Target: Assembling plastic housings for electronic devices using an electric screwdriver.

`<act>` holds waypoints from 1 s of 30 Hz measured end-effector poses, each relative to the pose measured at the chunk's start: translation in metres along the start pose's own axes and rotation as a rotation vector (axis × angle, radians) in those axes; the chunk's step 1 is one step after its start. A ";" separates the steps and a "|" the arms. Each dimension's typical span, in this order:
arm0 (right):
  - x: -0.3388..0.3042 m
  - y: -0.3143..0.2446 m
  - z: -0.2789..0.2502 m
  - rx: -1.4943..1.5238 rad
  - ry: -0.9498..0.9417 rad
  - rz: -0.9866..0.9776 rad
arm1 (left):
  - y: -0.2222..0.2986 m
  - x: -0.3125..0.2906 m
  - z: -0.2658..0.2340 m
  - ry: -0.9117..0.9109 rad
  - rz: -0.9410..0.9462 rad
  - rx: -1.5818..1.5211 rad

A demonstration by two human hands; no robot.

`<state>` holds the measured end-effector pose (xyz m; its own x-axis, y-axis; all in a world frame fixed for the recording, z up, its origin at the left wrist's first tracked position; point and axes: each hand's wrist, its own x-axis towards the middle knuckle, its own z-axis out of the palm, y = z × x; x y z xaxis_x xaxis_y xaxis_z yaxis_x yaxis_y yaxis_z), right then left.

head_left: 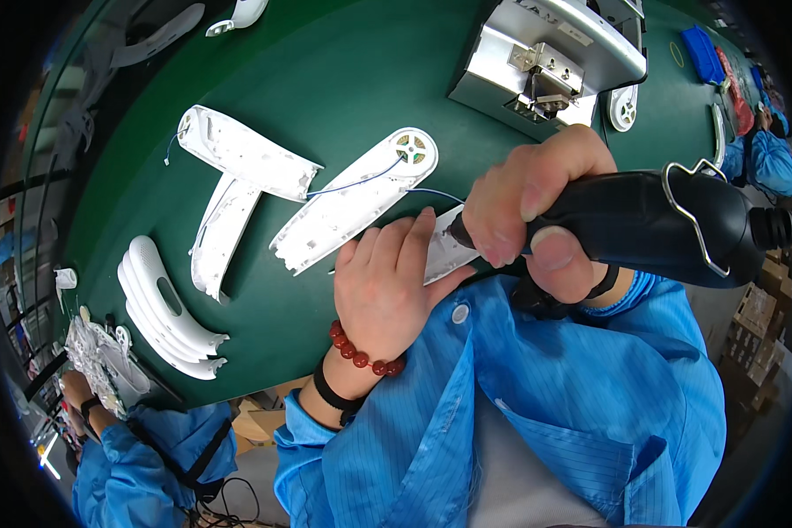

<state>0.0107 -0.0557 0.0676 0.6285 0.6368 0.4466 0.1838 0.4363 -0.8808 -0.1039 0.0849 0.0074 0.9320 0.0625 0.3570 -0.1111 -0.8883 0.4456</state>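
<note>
My right hand [546, 211] is wrapped round a black electric screwdriver [642, 224] with a metal hanging loop, its tip pointing left and down. Under that tip lies a white plastic housing [446, 255], partly hidden by both hands. My left hand [383, 277] presses on this housing near the table edge, fingers closed over it; a red bead bracelet is on the wrist. Just beyond rests another long white housing [352, 207] with a round speaker-like disc [412, 151] at its far end. Thin blue wires run from it toward the neighbouring pieces.
Two more white housings [246, 158] overlap at the left on the green table [326, 79]. Several curved white covers [163, 304] are stacked nearer. A metal fixture [546, 70] stands at the back right. Other people in blue work at the left [150, 458] and far right [770, 158].
</note>
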 end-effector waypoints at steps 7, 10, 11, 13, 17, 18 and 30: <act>0.002 0.003 0.000 0.060 -0.010 0.020 | -0.002 0.003 0.001 0.006 -0.001 -0.007; 0.004 0.001 -0.004 -0.015 -0.048 0.029 | 0.001 0.004 0.000 -0.007 -0.017 0.001; 0.007 0.000 -0.006 -0.103 -0.083 0.045 | 0.001 0.004 -0.001 -0.012 -0.022 0.008; 0.006 0.006 -0.001 -0.090 -0.079 0.042 | 0.002 0.005 -0.002 -0.039 -0.031 0.001; 0.019 -0.001 -0.012 -0.264 -0.249 0.054 | 0.008 0.007 -0.003 -0.031 -0.043 0.011; 0.023 -0.004 -0.015 -0.359 -0.336 0.065 | 0.009 0.009 -0.003 -0.021 -0.030 0.027; 0.037 -0.008 -0.069 0.544 0.063 -0.154 | -0.035 0.103 -0.127 0.082 -0.018 0.198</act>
<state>0.0846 -0.0793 0.0809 0.6719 0.5080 0.5389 -0.1279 0.7963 -0.5912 -0.0474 0.1801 0.1329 0.9011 0.1084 0.4198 -0.0174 -0.9584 0.2849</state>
